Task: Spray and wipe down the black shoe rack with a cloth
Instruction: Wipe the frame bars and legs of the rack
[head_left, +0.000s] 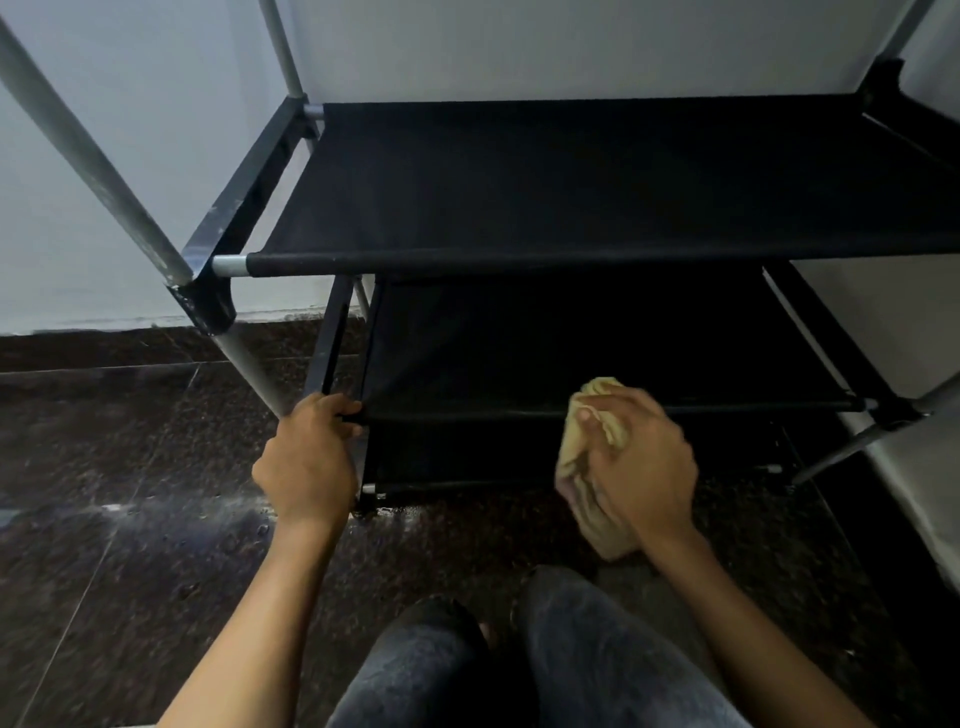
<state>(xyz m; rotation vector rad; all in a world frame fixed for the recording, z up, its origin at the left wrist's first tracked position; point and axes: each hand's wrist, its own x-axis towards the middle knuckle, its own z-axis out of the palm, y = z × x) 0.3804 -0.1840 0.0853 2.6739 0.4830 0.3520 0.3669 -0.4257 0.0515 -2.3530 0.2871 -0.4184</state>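
My left grip (311, 457) clasps the shoe rack (571, 182) corner; my right grip (641, 462) clutches a bunched yellow cloth (582, 467) beside it.

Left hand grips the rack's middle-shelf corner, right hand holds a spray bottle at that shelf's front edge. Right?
Not quite. The right hand holds a bunched yellow cloth, not a spray bottle; no bottle shows in the head view. The rest stands: the left hand grips the middle shelf corner of the shoe rack.
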